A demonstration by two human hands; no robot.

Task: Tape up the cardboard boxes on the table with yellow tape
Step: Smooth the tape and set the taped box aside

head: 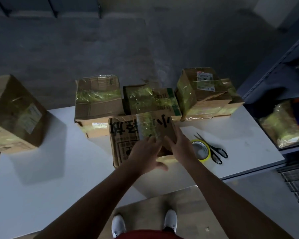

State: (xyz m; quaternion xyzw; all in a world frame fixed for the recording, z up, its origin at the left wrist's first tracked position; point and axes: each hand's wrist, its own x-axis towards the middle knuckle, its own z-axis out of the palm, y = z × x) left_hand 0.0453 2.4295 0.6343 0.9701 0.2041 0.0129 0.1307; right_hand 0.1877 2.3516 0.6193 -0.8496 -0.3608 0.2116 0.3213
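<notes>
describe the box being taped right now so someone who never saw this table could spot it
On the white table, look at the near edge, just left of the yellow tape roll and black scissors. The box under both hands, left hand and right hand, is it. Unlike its neighbours, it bears large black printed characters on top.
</notes>
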